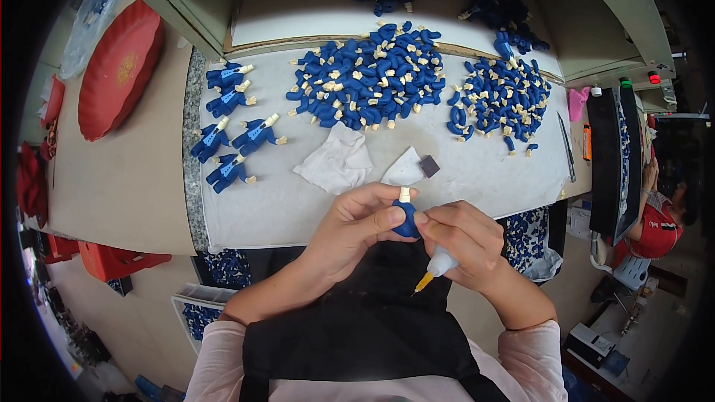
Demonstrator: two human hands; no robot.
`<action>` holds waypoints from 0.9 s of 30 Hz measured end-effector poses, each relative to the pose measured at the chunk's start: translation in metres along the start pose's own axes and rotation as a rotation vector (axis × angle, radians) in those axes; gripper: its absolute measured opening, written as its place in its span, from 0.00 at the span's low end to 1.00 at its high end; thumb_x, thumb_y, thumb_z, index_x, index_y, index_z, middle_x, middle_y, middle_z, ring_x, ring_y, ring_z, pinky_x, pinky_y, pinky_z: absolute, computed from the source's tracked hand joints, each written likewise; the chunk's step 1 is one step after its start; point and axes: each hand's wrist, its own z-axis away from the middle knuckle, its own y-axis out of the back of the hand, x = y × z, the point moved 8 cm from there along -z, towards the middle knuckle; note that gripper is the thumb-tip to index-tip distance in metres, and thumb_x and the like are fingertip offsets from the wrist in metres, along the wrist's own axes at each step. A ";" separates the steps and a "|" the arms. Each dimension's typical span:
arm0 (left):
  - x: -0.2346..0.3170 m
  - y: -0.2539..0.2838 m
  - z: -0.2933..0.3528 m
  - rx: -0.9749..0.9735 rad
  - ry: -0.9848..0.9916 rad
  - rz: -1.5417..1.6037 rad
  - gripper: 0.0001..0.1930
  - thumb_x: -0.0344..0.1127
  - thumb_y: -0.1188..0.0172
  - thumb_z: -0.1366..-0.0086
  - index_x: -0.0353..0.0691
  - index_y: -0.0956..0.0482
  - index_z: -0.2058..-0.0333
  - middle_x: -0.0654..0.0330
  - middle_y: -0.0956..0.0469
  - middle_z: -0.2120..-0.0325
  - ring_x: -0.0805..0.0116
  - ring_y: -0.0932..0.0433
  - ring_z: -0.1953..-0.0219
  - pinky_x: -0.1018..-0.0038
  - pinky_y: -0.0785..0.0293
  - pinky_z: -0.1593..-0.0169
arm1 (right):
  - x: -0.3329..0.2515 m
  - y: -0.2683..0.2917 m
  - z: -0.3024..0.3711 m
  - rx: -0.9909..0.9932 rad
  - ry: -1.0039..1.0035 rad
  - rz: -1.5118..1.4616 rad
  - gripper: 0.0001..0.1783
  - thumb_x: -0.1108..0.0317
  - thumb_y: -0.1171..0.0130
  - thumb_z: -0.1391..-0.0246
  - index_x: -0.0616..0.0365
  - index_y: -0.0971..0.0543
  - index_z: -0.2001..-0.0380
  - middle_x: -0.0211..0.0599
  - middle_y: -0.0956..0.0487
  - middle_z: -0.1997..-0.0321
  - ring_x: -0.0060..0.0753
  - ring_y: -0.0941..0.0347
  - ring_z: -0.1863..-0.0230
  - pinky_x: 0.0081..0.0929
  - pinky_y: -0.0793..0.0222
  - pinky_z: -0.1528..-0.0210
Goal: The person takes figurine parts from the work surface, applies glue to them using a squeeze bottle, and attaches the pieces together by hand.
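Observation:
A small blue doll body (pixel 404 226) with a cream neck peg pointing up is held between the thumb and fingers of my left hand (pixel 356 222). My right hand (pixel 468 237) is closed around a small white squeeze bottle (pixel 441 262), whose yellow needle tip points down and left. The thumb and forefinger of that hand press against the right side of the doll body; whether they pinch a small part there is hidden. Just beyond my hands lie a crumpled white cloth (pixel 339 160), a white scrap (pixel 402 170) and a dark square block (pixel 429 166).
Several finished-looking blue doll bodies (pixel 257 134) lie at the left of the white work surface (pixel 261 212). Two heaps of blue doll arms, one larger (pixel 365 78) and one smaller (pixel 506 97), fill the back. A red basin (pixel 119 71) stands far left; another person (pixel 659 216) sits far right.

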 end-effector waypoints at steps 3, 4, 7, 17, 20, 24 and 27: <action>0.001 -0.003 0.001 -0.013 -0.012 0.001 0.13 0.30 0.48 0.43 0.37 0.30 0.58 0.59 0.26 0.68 0.73 0.26 0.66 0.77 0.28 0.62 | -0.001 0.001 0.000 0.024 0.018 0.015 0.10 0.80 0.41 0.69 0.64 0.26 0.75 0.39 0.28 0.76 0.32 0.31 0.81 0.20 0.35 0.81; 0.001 -0.002 0.002 0.035 0.000 0.001 0.14 0.30 0.48 0.43 0.36 0.31 0.57 0.59 0.26 0.67 0.73 0.26 0.64 0.77 0.28 0.61 | -0.002 0.002 0.000 0.031 0.030 0.059 0.10 0.79 0.41 0.69 0.64 0.25 0.75 0.39 0.28 0.76 0.31 0.31 0.81 0.19 0.36 0.81; 0.001 -0.005 0.004 0.097 -0.009 -0.035 0.16 0.31 0.48 0.43 0.35 0.33 0.55 0.58 0.28 0.65 0.72 0.27 0.62 0.76 0.28 0.60 | -0.006 0.002 0.001 0.031 0.042 0.140 0.10 0.77 0.41 0.69 0.63 0.25 0.75 0.38 0.28 0.75 0.29 0.32 0.81 0.19 0.37 0.82; 0.005 -0.006 0.006 0.092 -0.083 -0.141 0.18 0.33 0.50 0.42 0.34 0.36 0.53 0.56 0.30 0.62 0.72 0.31 0.59 0.76 0.32 0.57 | -0.018 -0.001 0.000 0.065 0.134 0.205 0.07 0.77 0.43 0.67 0.65 0.27 0.78 0.39 0.28 0.75 0.26 0.34 0.82 0.17 0.41 0.83; 0.006 -0.009 0.004 0.026 -0.126 -0.117 0.19 0.33 0.52 0.40 0.35 0.38 0.51 0.55 0.31 0.61 0.71 0.31 0.58 0.77 0.33 0.57 | -0.019 -0.001 0.003 0.079 0.129 0.193 0.07 0.76 0.42 0.67 0.64 0.26 0.78 0.39 0.27 0.73 0.26 0.33 0.82 0.17 0.41 0.83; 0.005 -0.013 0.005 0.001 -0.106 -0.070 0.19 0.34 0.54 0.40 0.34 0.40 0.50 0.55 0.31 0.60 0.70 0.31 0.57 0.76 0.34 0.55 | -0.018 0.000 0.008 0.112 0.092 0.156 0.09 0.75 0.41 0.68 0.63 0.26 0.77 0.38 0.26 0.70 0.26 0.33 0.82 0.17 0.41 0.83; 0.004 -0.015 0.004 -0.045 -0.075 0.032 0.20 0.34 0.54 0.39 0.34 0.41 0.50 0.54 0.31 0.60 0.70 0.32 0.57 0.76 0.35 0.54 | -0.012 0.002 0.017 0.150 0.012 0.098 0.11 0.74 0.39 0.70 0.62 0.25 0.76 0.38 0.26 0.69 0.26 0.33 0.82 0.17 0.41 0.83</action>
